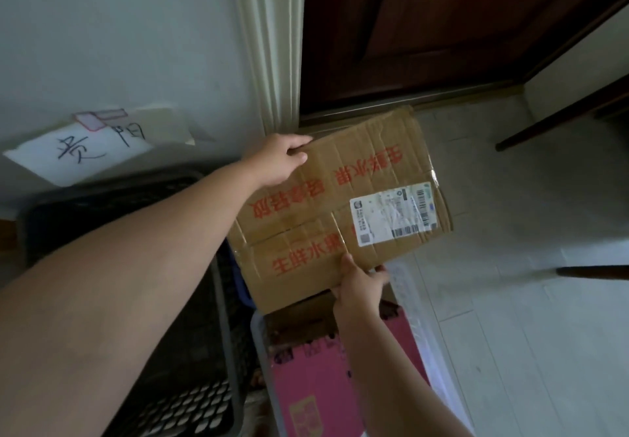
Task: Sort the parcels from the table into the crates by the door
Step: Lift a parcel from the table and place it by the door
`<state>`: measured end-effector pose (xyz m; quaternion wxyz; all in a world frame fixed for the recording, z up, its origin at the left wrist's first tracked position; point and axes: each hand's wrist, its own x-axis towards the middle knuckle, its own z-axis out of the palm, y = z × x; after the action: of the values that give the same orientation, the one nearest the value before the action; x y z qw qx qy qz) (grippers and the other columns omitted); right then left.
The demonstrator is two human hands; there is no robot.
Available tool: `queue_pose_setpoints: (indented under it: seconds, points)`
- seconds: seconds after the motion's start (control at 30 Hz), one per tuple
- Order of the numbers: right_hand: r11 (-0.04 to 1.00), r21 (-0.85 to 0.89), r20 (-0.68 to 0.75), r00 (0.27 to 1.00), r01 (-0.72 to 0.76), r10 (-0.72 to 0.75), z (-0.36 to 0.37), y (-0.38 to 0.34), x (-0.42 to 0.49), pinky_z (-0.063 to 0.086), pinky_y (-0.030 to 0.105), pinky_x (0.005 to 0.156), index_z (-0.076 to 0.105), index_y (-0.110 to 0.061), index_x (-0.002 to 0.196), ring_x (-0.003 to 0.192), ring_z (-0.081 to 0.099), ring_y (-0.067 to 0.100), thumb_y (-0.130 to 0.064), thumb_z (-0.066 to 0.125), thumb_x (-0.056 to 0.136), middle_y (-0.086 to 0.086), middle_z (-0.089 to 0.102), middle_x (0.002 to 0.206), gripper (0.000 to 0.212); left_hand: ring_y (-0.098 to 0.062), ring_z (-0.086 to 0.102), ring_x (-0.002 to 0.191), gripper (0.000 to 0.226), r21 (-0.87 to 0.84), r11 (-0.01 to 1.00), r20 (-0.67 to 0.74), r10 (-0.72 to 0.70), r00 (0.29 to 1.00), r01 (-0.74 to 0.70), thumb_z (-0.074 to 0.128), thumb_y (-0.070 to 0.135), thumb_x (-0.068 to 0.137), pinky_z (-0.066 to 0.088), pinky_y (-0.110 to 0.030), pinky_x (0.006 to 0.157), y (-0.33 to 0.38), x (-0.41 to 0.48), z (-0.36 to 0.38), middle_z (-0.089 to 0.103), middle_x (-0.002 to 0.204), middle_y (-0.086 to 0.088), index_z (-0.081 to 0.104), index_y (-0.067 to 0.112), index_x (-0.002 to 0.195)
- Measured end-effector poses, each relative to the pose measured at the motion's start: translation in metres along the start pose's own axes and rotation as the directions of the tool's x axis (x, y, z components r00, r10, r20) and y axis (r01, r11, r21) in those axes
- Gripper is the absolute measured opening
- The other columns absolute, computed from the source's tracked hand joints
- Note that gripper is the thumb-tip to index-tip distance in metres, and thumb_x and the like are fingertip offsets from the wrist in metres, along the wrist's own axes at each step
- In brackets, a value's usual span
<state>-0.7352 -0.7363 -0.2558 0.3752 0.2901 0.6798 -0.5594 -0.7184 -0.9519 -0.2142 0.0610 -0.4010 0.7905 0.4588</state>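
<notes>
Cardboard box (326, 212), red print, white shipping label (391, 215): held flat above clear crate (413, 304) beside door (442, 28). Left hand (277, 161): grips far corner, fingers curled over the edge. Right hand (360, 288): pinches near edge, thumb on top, fingers underneath. Pink parcel (316, 385): lying in the crate below.

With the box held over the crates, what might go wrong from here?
The cardboard box is held only at its edges by the left hand and right hand; it might slip. It looks wider than the clear crate, which already holds a pink parcel, so it may sit unevenly.
</notes>
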Motion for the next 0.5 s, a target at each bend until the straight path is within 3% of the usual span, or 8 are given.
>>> queue_pose_setpoints:
  seconds: [0.17,0.33,0.43,0.5]
  points:
    - [0.992,-0.092,-0.08,0.994,-0.088,0.08,0.019,0.03,0.021,0.05,0.051,0.094,0.023,-0.022,0.142,0.11,0.056,0.032,-0.017,0.061,0.091,0.012,0.05,0.128,0.064,-0.021,0.06,0.109,0.039,0.194,0.98,-0.063,-0.022,0.998,0.034,0.046,0.033,0.098,0.048,-0.03,0.081,-0.042,0.014,0.015,0.057,0.133,0.004,0.046,0.036,0.137]
    - [0.968,-0.19,-0.145,0.98,-0.162,0.135,0.03,0.048,0.043,0.051,0.047,0.092,0.025,-0.015,0.143,0.109,0.057,0.035,-0.018,0.063,0.091,0.014,0.051,0.127,0.064,-0.021,0.054,0.118,0.041,0.249,0.968,-0.047,-0.01,0.999,0.022,0.045,0.033,0.098,0.043,-0.029,0.084,-0.067,0.028,0.033,0.054,0.137,0.002,0.043,0.036,0.139]
    - [0.97,-0.19,0.005,0.988,-0.15,0.153,0.036,0.046,0.061,0.054,0.044,0.084,0.041,-0.001,0.134,0.098,0.063,0.03,-0.01,0.062,0.089,0.018,0.058,0.119,0.05,-0.023,0.044,0.128,0.05,0.247,0.967,-0.044,-0.045,0.998,0.055,0.049,0.028,0.097,0.038,-0.03,0.098,-0.079,0.036,0.04,0.042,0.147,0.0,0.034,0.031,0.145]
    - [0.97,-0.168,0.137,0.97,-0.177,0.201,0.042,0.046,0.069,0.055,0.04,0.076,0.041,0.0,0.134,0.097,0.06,0.025,-0.002,0.056,0.09,0.022,0.054,0.126,0.047,-0.023,0.038,0.133,0.053,0.217,0.972,-0.006,-0.092,0.996,0.091,0.051,0.025,0.096,0.032,-0.032,0.106,-0.091,0.038,0.047,0.035,0.151,-0.002,0.033,0.025,0.146]
